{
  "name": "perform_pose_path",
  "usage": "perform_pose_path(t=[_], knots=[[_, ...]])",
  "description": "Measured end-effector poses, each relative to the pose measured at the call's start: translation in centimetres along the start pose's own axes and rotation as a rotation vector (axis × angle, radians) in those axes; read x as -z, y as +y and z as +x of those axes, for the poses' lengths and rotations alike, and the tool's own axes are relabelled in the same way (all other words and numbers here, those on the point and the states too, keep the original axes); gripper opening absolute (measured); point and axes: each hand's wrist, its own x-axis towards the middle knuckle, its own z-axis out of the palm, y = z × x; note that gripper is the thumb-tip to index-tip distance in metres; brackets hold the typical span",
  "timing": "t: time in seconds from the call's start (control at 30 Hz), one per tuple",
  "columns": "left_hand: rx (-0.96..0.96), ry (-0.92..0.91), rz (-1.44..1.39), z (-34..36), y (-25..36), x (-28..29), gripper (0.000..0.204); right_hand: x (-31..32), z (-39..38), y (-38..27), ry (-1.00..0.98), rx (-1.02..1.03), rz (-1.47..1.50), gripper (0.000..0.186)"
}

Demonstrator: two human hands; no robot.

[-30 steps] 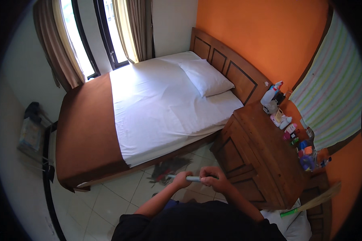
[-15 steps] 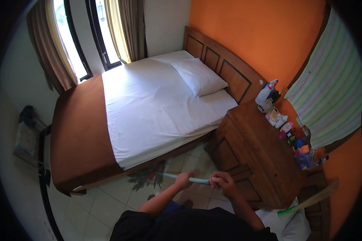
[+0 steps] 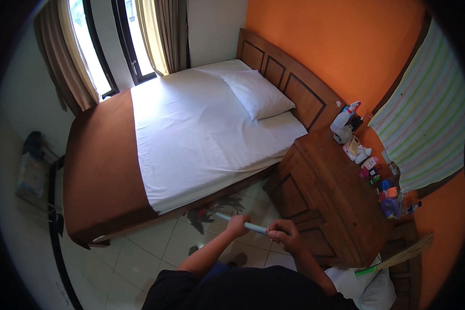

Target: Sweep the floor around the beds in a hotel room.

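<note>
A string mop [image 3: 256,227] with a pale blue pole lies slantwise between my hands. My left hand [image 3: 237,226] is wrapped round the pole lower down, toward the mop head. My right hand [image 3: 284,235] grips it near its upper end. The dark grey strands [image 3: 201,219] are spread on the tiled floor beside the bed's near edge, with a bit of red showing at their centre. Some strands reach close under the bed frame.
The bed [image 3: 191,134] has a white sheet, brown runner and pillow [image 3: 258,93]. At right, a wooden cabinet [image 3: 330,196] carries several bottles. A green-handled broom [image 3: 392,256] lies over a white pillow [image 3: 341,281]. Pale tiles [image 3: 139,263] cover the floor.
The mop head has moved to the right along the bed's side, and its strands now fan out more. My left hand has shifted slightly up in view. Both hands keep hold of the pole.
</note>
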Motion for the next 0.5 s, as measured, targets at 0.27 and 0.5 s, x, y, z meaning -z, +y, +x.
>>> perform_pose_path(t=[0.27, 0.5], knots=[[0.301, -0.117, 0.262, -8.5, -4.6, 1.0, 0.015, -1.7, 0.4, 6.9, -0.044, -0.075, 0.362, 0.020], [0.216, -0.260, 0.292, -6.6, -3.5, -0.4, 0.017, -0.5, -2.3, 6.9, 0.085, -0.130, 0.337, 0.019]])
